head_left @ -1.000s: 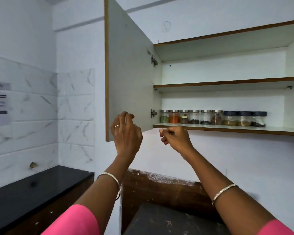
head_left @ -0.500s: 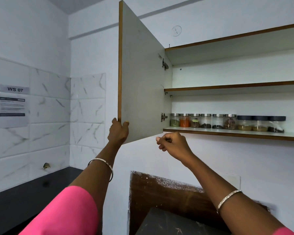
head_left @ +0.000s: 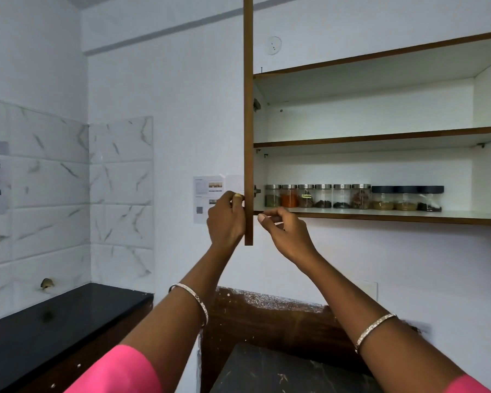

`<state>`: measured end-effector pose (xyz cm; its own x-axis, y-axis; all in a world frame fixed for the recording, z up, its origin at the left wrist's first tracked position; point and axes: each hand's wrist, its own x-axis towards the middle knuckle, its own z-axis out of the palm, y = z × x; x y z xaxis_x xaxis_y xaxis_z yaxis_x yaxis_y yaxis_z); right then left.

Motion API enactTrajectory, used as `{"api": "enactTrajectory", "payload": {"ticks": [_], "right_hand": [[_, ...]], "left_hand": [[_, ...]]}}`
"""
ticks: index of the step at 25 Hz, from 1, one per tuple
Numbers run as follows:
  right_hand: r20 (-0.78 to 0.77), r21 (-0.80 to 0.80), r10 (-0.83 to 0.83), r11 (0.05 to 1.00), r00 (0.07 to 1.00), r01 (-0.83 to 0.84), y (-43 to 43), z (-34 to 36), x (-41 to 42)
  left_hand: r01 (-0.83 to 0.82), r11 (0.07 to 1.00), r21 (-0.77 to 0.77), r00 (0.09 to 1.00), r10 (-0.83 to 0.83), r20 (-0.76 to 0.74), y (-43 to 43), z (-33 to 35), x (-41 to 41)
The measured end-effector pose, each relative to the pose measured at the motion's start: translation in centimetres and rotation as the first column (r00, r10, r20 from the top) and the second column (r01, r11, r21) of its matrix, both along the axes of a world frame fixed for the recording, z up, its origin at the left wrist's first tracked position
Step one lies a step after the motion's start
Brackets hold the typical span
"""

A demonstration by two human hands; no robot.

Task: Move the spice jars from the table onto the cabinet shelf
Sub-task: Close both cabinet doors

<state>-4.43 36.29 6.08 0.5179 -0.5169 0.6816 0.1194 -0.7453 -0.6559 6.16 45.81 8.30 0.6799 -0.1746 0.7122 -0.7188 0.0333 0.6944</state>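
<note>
Several spice jars (head_left: pixel 342 196) stand in a row on the lower cabinet shelf (head_left: pixel 380 215): steel-lidded ones on the left, three wider black-lidded ones on the right. The cabinet door (head_left: pixel 248 109) is edge-on to me, a thin brown strip. My left hand (head_left: pixel 226 219) grips the door's lower edge from the left side. Just right of the door, below the shelf's front edge, my right hand (head_left: pixel 287 234) hangs with its fingers curled and nothing in it. No jar is in either hand.
The upper shelf (head_left: pixel 380 136) holds nothing. A black counter (head_left: pixel 54 316) runs along the tiled wall at lower left. Below the cabinet are a brown wooden panel (head_left: pixel 267 316) and a dark tabletop (head_left: pixel 281 373). A printed sheet (head_left: pixel 207 194) hangs on the wall beside the door.
The cabinet door has swung from wide open to edge-on toward me, with my left hand now clasped on its lower edge. My right hand stayed near the shelf front.
</note>
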Motion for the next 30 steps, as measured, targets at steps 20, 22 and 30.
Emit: {"api": "enactTrajectory", "payload": {"ticks": [20, 22, 30], "right_hand": [[0.052, -0.014, -0.459, 0.888, 0.887, 0.460, -28.6, 0.0, -4.5], [0.011, -0.020, -0.480, 0.877, 0.877, 0.480, -31.4, 0.5, -4.4], [-0.050, -0.082, -0.506, 0.861, 0.861, 0.502, -40.9, 1.3, -2.3]], "left_hand": [[-0.202, 0.914, 0.352, 0.742, -0.091, 0.664, -30.6, -1.2, -1.4], [-0.255, 0.902, 0.347, 0.733, -0.054, 0.678, -33.3, -0.9, -0.9], [-0.328, 0.878, 0.349, 0.723, -0.004, 0.691, -42.0, 0.0, 0.8]]}}
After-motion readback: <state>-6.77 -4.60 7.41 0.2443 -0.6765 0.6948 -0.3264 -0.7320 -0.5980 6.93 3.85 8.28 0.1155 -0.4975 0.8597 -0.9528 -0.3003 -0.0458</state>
